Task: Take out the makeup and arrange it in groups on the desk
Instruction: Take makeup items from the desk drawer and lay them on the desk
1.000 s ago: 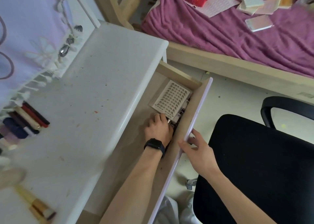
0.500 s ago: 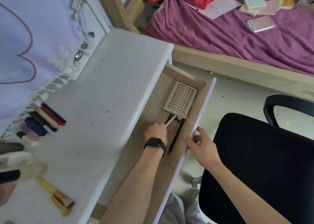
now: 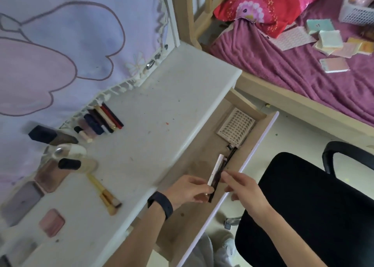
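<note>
Over the open drawer (image 3: 261, 143), my left hand (image 3: 188, 189) grips a bundle of slim makeup sticks (image 3: 216, 171), one pale and one dark. My right hand (image 3: 240, 187) is at the bundle's right side with fingers spread, touching or almost touching it. A white perforated palette (image 3: 235, 127) and a dark pencil (image 3: 230, 153) lie in the drawer. On the white desk (image 3: 162, 108) a row of lipsticks and pencils (image 3: 101, 118) lies at the back. Bottles and compacts (image 3: 58, 165) stand to the left, with a gold tube (image 3: 105, 195) and a pink case (image 3: 51, 222) nearer.
A black office chair (image 3: 313, 202) stands right of the drawer. Beyond lies a bed with a purple blanket (image 3: 303, 64), a red pillow and small packets. A lilac cloth (image 3: 60, 43) hangs behind the desk.
My left hand has lifted the sticks out from beside the palette and drawn them toward me. My right hand has left the drawer's front edge and come up to the sticks.
</note>
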Action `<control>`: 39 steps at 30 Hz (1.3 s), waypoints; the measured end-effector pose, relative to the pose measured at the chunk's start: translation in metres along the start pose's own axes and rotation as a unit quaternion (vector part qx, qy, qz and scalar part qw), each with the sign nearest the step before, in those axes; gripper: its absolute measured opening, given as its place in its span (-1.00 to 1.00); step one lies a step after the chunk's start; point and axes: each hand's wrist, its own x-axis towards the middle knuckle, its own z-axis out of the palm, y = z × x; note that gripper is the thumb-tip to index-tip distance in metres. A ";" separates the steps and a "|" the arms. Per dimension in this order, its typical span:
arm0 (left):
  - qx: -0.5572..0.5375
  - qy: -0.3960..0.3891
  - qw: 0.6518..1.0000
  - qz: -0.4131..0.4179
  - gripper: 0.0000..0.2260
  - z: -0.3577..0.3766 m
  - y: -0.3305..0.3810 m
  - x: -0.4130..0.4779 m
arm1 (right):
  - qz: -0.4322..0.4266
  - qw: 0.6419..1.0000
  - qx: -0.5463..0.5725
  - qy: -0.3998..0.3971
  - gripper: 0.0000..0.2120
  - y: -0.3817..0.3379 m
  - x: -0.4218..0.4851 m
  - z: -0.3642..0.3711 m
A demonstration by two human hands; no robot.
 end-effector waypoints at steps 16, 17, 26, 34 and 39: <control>0.368 0.444 0.803 0.150 -0.55 -0.098 0.003 -0.042 | -0.115 0.990 -0.086 -0.005 -0.86 -0.108 0.050 0.085; 0.418 0.443 0.784 0.124 -0.47 -0.110 0.000 -0.039 | -0.130 0.984 -0.122 -0.012 -0.88 -0.121 0.060 0.094; 0.474 0.460 0.741 0.120 -0.35 -0.140 -0.035 -0.016 | -0.230 0.881 -0.406 -0.077 -0.93 -0.216 0.136 0.203; 0.445 0.478 0.741 0.155 -0.33 -0.140 -0.037 -0.012 | -0.261 0.840 -0.466 -0.101 -0.66 -0.241 0.176 0.276; 0.441 0.484 0.740 0.155 -0.33 -0.142 -0.039 -0.012 | -0.261 0.838 -0.467 -0.106 -0.61 -0.240 0.176 0.287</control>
